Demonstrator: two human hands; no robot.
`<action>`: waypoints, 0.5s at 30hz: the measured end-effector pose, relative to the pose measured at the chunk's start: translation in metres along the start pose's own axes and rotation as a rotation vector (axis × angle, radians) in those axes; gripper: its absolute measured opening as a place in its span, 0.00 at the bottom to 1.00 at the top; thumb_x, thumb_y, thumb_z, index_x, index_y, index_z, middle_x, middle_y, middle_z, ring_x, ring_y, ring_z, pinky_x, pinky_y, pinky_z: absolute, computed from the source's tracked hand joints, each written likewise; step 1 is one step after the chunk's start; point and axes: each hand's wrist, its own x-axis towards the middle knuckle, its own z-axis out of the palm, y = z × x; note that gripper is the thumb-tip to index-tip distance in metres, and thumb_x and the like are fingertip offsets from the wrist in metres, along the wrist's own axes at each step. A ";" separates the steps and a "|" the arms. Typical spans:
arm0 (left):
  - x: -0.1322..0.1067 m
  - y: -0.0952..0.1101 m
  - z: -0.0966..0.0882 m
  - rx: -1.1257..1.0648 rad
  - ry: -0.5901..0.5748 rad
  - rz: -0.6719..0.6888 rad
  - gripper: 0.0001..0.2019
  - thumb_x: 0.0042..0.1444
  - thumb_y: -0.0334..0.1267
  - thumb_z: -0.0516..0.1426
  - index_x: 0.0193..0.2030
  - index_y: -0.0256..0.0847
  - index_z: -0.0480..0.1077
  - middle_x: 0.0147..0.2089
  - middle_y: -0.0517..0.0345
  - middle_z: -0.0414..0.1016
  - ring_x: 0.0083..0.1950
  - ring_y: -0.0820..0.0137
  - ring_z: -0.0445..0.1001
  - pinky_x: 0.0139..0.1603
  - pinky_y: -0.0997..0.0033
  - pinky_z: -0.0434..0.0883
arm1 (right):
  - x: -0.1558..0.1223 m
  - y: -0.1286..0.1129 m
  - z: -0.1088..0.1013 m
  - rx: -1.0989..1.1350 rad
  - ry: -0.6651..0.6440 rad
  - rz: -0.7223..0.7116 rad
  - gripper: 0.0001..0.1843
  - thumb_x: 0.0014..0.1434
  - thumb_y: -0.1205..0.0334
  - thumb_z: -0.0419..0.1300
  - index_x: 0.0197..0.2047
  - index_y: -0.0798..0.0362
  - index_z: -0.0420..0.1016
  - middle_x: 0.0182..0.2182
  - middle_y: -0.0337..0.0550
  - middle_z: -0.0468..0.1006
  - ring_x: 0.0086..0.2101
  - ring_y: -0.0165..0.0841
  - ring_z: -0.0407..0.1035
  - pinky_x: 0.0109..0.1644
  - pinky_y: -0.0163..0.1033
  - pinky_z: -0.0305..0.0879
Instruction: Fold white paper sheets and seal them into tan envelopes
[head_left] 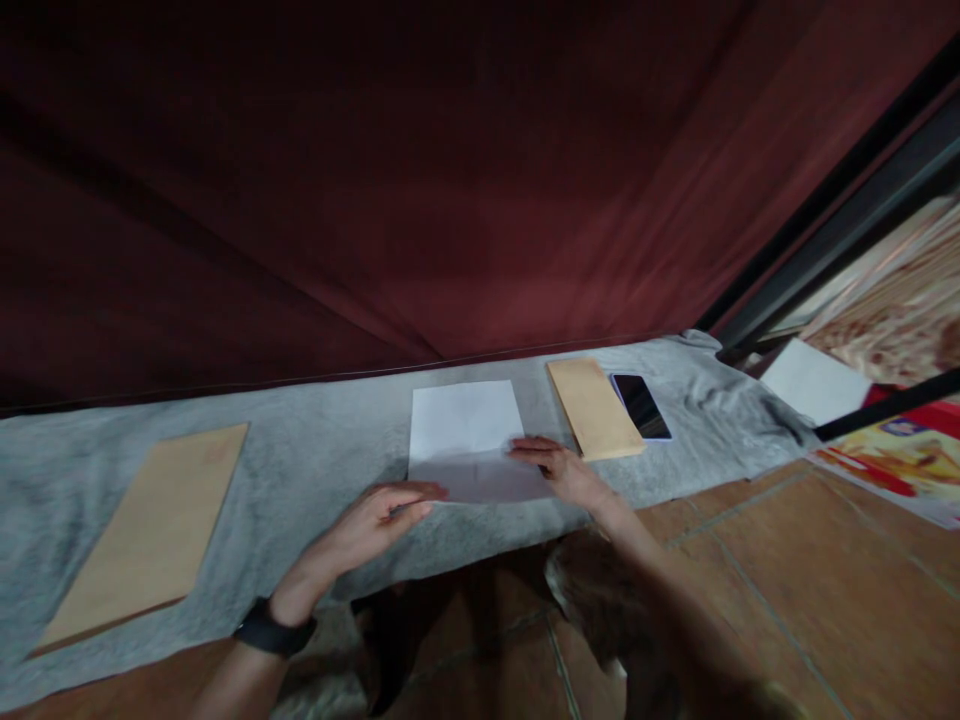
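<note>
A white sheet of paper (465, 418) lies on the grey cloth in front of me. Its lower part looks greyer, with a line across it; whether that is a fold or shadow I cannot tell. My left hand (379, 520) is at the sheet's lower left corner, fingers stretched out and thumb apart, fingertips against the near edge. Over the sheet's right side, my right hand (562, 470) rests with its fingers extended flat on the paper. Just beyond that hand is a tan stack that looks like brown envelopes (596, 408).
Another tan envelope-like stack (154, 530) lies at the left. A dark-screened phone (643, 408) sits beside the right stack. The grey cloth (315, 430) covers a narrow surface before a dark red curtain (480, 220). A black frame (840, 220) and tiled floor (795, 570) are at right.
</note>
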 end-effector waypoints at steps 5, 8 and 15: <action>0.003 -0.004 0.001 0.222 -0.042 0.078 0.25 0.57 0.46 0.64 0.63 0.52 0.74 0.72 0.56 0.66 0.72 0.56 0.65 0.71 0.55 0.65 | -0.002 -0.016 -0.001 -0.102 -0.066 -0.024 0.33 0.62 0.73 0.58 0.69 0.43 0.68 0.70 0.46 0.64 0.69 0.39 0.58 0.74 0.54 0.52; 0.002 -0.014 0.005 0.352 -0.057 0.087 0.31 0.57 0.42 0.65 0.68 0.56 0.67 0.76 0.58 0.58 0.77 0.57 0.55 0.74 0.52 0.59 | -0.006 -0.027 -0.001 -0.169 -0.093 -0.060 0.35 0.63 0.67 0.61 0.72 0.42 0.63 0.73 0.45 0.57 0.71 0.41 0.52 0.76 0.55 0.47; 0.006 -0.045 0.007 0.382 -0.048 0.073 0.24 0.63 0.35 0.57 0.66 0.56 0.70 0.74 0.59 0.62 0.75 0.63 0.58 0.73 0.54 0.60 | -0.018 -0.031 0.007 -0.206 -0.126 -0.091 0.32 0.65 0.68 0.58 0.71 0.43 0.65 0.71 0.45 0.61 0.69 0.38 0.56 0.76 0.51 0.48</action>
